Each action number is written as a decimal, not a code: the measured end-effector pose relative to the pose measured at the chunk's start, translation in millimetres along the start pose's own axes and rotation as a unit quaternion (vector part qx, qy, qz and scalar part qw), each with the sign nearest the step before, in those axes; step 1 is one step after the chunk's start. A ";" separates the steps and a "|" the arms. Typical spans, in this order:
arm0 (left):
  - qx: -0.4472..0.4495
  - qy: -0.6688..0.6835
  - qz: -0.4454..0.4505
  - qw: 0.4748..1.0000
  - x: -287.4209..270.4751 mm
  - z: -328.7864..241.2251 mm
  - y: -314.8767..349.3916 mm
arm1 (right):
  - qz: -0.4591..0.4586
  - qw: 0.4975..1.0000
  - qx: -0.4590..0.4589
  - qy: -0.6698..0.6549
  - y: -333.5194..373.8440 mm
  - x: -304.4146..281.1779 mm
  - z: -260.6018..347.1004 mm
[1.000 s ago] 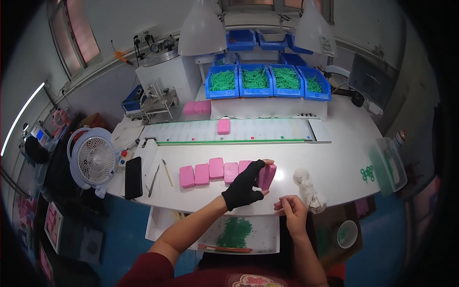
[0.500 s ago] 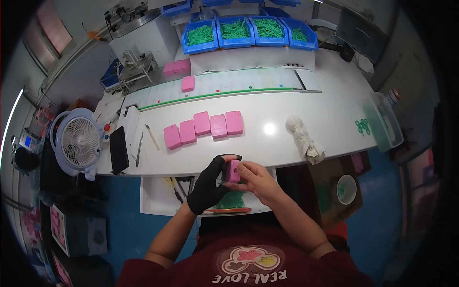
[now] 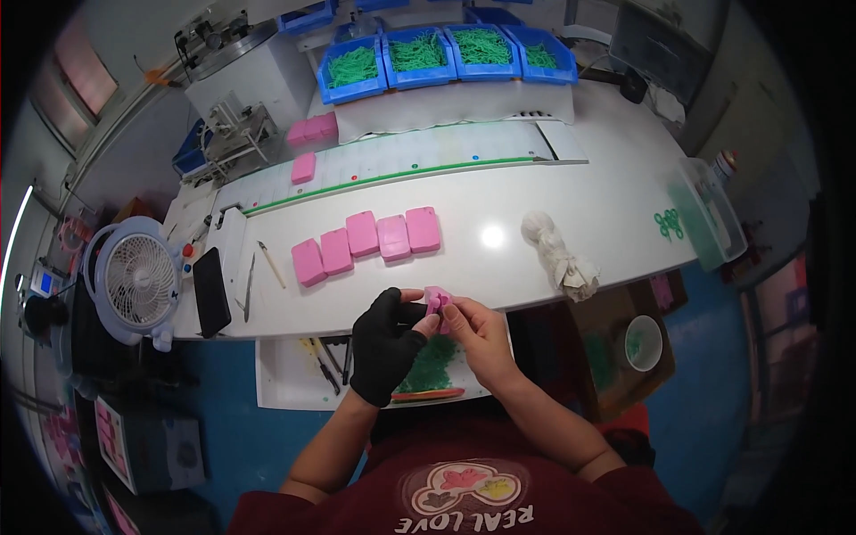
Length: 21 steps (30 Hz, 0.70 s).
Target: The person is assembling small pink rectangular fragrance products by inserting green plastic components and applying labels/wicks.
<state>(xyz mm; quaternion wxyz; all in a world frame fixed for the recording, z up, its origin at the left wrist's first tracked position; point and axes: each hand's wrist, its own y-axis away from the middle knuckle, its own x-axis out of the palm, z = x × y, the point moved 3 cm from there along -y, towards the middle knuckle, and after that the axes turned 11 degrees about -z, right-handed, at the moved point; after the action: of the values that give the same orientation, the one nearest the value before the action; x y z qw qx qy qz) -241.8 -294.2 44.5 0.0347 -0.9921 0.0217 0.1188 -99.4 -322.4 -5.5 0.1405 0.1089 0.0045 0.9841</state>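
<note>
My left hand (image 3: 389,346), in a black fingerless glove, is closed on one side of a small pink mould-like block (image 3: 438,296). With bare thumb and fingers, my right hand (image 3: 482,341) grips the other side. The block's upper edge looks spread apart, with a dark gap in it; my fingers cover much of the rest. Both hands are above an open drawer (image 3: 281,379) at the table's front edge. Beyond them, several pink blocks (image 3: 362,234) lie in a slightly uneven row on the white table (image 3: 499,276).
Behind the row runs a conveyor belt (image 3: 383,152) carrying one pink block (image 3: 303,168). Blue bins (image 3: 415,81) of green pieces stand at the back. A phone (image 3: 212,292), tweezers (image 3: 250,281) and a fan (image 3: 140,279) are left; a cloth bundle (image 3: 559,256) and green rings (image 3: 668,225) right.
The block in my hands has been turned and its edge now looks spread open. On the belt, the pink block has travelled left. The whole view has shifted slightly.
</note>
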 end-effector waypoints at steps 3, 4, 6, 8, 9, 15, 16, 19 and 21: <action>-0.011 0.017 -0.001 1.000 1.8 1.5 0.6 | -0.001 0.995 -0.036 0.090 -0.6 -1.4 4.5; -0.008 0.003 -0.001 1.000 3.0 1.6 0.5 | -0.004 0.995 -0.035 0.090 -0.1 -1.4 4.9; 0.000 0.011 -0.003 1.000 6.1 1.8 1.2 | 0.003 0.986 -0.094 0.136 3.1 0.8 9.4; 0.008 0.019 -0.006 1.000 7.9 4.7 2.2 | 0.004 0.980 -0.114 0.161 4.6 0.1 19.7; 0.006 0.031 -0.009 0.999 8.8 9.2 1.8 | 0.007 0.974 -0.134 0.184 5.2 0.1 23.4; -0.011 0.035 -0.002 0.999 10.6 2.6 3.9 | -0.060 0.956 -0.185 0.218 5.3 -4.8 13.9; -0.026 0.039 0.000 0.999 10.5 2.8 4.1 | -0.061 0.956 -0.185 0.218 4.7 -5.1 12.5; -0.032 0.031 0.024 0.999 5.2 2.3 1.6 | -0.065 0.954 -0.207 0.208 2.7 -9.5 9.4; -0.019 0.051 0.028 0.998 2.6 3.0 -4.8 | -0.025 0.974 -0.157 0.163 -1.3 -14.8 2.0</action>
<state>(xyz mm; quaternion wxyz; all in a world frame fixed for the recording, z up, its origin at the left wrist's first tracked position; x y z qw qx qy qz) -239.7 -289.2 41.3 0.0111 -0.9964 0.0485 0.0692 -84.7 -325.3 -6.7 0.1774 -0.0767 -0.1240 0.9733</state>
